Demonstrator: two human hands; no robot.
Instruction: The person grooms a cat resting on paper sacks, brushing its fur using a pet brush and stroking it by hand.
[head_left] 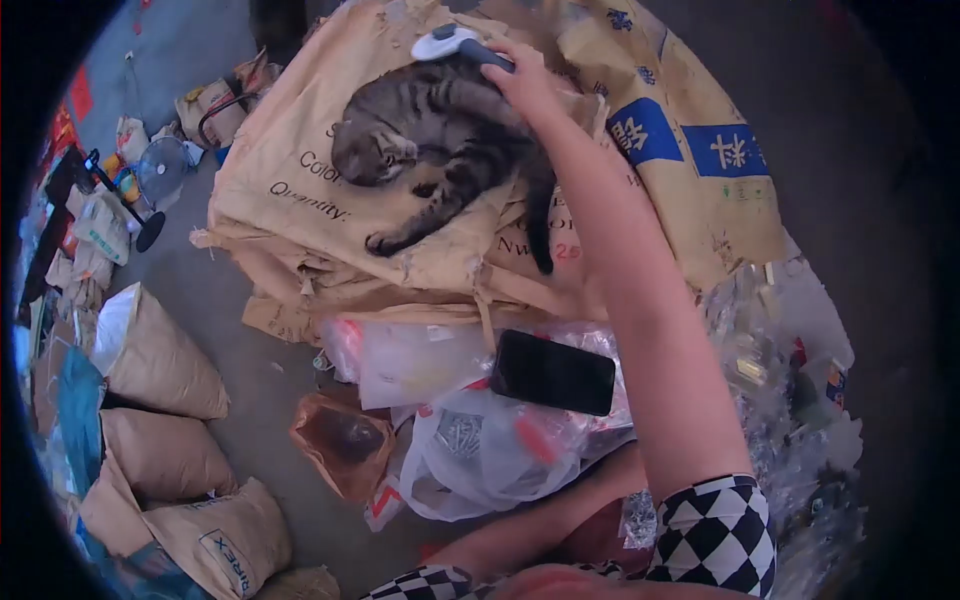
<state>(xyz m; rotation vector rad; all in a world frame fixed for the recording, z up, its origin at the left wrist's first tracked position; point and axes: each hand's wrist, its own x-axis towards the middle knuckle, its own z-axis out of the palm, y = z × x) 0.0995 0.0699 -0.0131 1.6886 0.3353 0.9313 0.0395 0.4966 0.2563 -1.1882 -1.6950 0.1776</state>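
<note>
My right hand (525, 80) is closed around the dark handle of a white pet brush (443, 43). The brush head is at the upper edge of a grey tabby cat's (450, 130) body; whether the bristles touch the fur I cannot tell. Lying on its side, the cat rests on a stack of brown paper sacks (270, 215), one front leg stretched out and its dark tail hanging down. My left forearm (550, 520) crosses low in the view, and its hand is hidden behind my right arm.
A black phone (553, 373) lies on plastic bags (480, 450) before the stack. An open brown paper bag (343, 445) stands left of them. Filled sacks (160, 355) line the left, beyond them a fan (163, 170). Clear plastic packaging (790, 420) is heaped at right.
</note>
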